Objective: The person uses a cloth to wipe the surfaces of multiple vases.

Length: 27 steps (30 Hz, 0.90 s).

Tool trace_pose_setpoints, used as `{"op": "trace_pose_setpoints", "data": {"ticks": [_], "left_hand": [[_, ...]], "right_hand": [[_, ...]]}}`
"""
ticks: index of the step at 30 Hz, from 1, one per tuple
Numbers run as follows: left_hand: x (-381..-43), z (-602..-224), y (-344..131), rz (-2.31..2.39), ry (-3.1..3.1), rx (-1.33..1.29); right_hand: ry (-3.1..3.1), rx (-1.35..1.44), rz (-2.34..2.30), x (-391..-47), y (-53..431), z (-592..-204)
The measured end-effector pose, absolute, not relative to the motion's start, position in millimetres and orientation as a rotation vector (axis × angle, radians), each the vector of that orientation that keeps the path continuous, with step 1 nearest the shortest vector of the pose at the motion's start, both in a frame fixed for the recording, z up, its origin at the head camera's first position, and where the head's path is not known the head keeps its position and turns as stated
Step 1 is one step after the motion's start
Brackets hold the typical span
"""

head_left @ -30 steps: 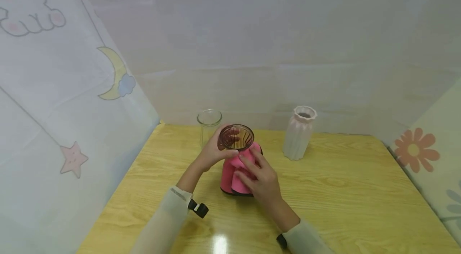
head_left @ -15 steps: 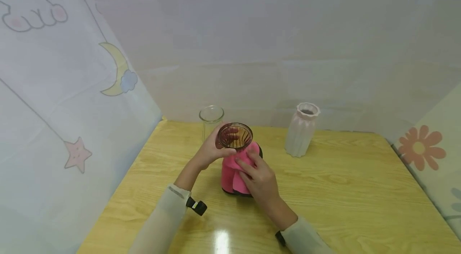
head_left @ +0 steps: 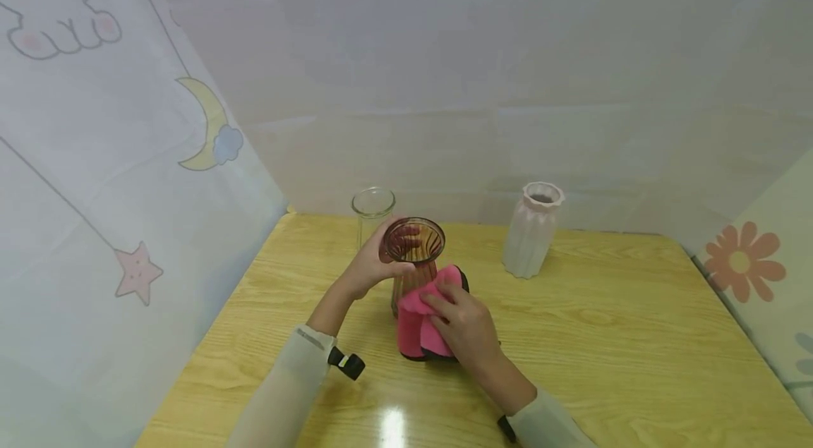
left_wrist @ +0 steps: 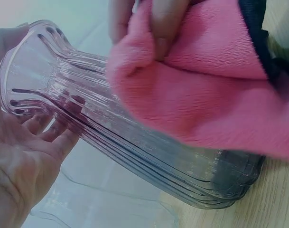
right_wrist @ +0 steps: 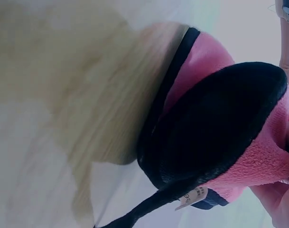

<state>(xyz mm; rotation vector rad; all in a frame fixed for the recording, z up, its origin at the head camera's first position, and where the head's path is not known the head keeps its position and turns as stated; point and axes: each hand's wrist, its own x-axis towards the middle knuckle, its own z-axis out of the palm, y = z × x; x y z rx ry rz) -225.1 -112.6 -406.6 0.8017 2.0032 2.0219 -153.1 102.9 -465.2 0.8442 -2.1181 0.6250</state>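
My left hand (head_left: 368, 270) grips the neck of a ribbed, purple-tinted glass vase (head_left: 406, 286), thumb in front and fingers behind. In the left wrist view the vase (left_wrist: 149, 142) leans, its wide base near the wooden tabletop. My right hand (head_left: 468, 328) pinches a folded pink cloth (head_left: 413, 327) with black edging, held at the vase's right side. In the left wrist view the cloth (left_wrist: 191, 104) covers part of the vase's upper side. A black backing and a small white tag (right_wrist: 194, 195) show on the cloth in the right wrist view.
A clear glass vase (head_left: 367, 228) stands just behind my left hand. Farther right, a white fluted vase (head_left: 528, 242) stands upright near the back of the wooden table (head_left: 603, 335). Pale printed sheets (head_left: 444, 81) enclose the back and sides.
My right hand has drawn the cloth down and slightly right, so more of the tinted vase's body shows. My left hand keeps its hold on the neck, almost still.
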Motion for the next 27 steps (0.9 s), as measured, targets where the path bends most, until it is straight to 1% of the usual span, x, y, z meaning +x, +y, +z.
{"op": "trace_pose_setpoints", "data": {"ticks": [6,12,19,23,27], "left_hand": [[-225.6,-406.7,-114.3,2.009,1.982,0.797],[-232.7,-412.9,-120.6,2.02,1.859,0.911],[-230.3,-414.3,-128.8,2.047,1.809,0.923],[-220.3,-411.5,-125.8,2.068,1.981,0.88],[-209.8,-408.0,-116.2,2.109,2.164,0.811]], "right_hand": [[-2.205,0.863,0.628,-148.6,108.2,-469.6],[-2.213,0.874,0.662,-145.6,112.5,-469.5],[-1.995,0.91,0.761,-145.3,116.9,-447.5],[-1.886,0.935,0.768,-148.2,114.4,-433.1],[-1.843,0.936,0.717,-154.7,110.3,-428.0]]}}
